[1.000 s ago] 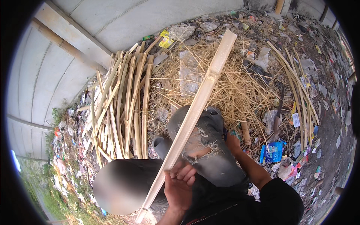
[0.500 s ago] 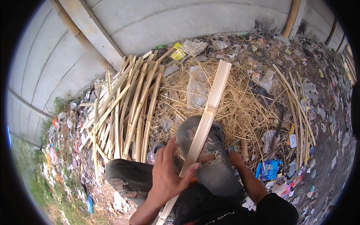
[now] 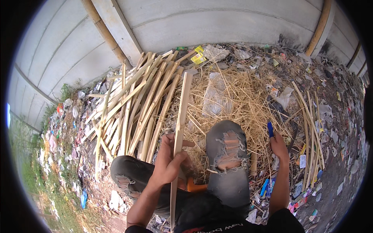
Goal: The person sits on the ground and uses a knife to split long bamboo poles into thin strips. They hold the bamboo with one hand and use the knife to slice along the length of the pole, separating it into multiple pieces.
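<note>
A long split bamboo strip (image 3: 182, 112) stands steeply tilted in front of me, its lower end passing down past my lap. My left hand (image 3: 169, 159) is closed around it, thumb on one side and fingers on the other. Out to the right of my knee, my right hand (image 3: 279, 145) is closed on a short, flat blue object (image 3: 270, 129) that juts up beyond the fingers; its kind does not show. Something orange (image 3: 196, 186) lies between my legs, partly covered by dark clothing.
A pile of bamboo strips (image 3: 136, 105) lies on the left, with a smaller bundle (image 3: 309, 128) on the right. Straw-like shavings (image 3: 244, 97) cover the ground ahead. Litter surrounds them, and a grey panel wall (image 3: 225, 27) closes off the back. A dark, curved object (image 3: 294, 134) lies near the right bundle.
The bamboo strip has swung left and stands more upright in my left hand. My right hand has moved from beside my knee outward to the right, and the blue object now shows in it.
</note>
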`<state>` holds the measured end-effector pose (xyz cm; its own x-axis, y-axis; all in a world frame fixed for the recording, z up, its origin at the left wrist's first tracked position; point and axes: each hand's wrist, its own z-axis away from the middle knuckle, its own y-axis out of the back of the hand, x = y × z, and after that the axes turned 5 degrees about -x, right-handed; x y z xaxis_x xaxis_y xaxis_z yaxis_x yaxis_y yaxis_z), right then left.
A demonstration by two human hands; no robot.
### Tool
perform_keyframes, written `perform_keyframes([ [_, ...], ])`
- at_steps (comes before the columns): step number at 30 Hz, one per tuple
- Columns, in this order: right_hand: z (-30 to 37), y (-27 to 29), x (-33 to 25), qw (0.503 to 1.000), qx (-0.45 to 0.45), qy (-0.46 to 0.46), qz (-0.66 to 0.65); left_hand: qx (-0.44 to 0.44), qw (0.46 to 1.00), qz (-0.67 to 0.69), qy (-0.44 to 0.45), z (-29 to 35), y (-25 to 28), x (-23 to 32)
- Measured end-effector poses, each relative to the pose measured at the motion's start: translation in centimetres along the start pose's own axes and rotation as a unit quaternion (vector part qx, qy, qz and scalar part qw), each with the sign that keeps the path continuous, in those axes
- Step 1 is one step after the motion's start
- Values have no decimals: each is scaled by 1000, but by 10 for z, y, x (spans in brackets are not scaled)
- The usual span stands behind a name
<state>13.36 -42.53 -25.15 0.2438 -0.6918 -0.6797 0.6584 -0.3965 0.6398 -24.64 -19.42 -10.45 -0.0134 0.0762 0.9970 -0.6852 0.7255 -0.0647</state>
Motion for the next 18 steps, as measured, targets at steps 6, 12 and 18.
perform_keyframes([
  [6,7,58,-204,936,-63,292,-185,40,997,25,63,-25,26,14],
  [12,32,-2,-343,781,-228,570,113,12,997,62,33,-28,38,17],
  [18,41,-92,-348,766,-285,555,154,36,988,143,35,-28,53,4],
])
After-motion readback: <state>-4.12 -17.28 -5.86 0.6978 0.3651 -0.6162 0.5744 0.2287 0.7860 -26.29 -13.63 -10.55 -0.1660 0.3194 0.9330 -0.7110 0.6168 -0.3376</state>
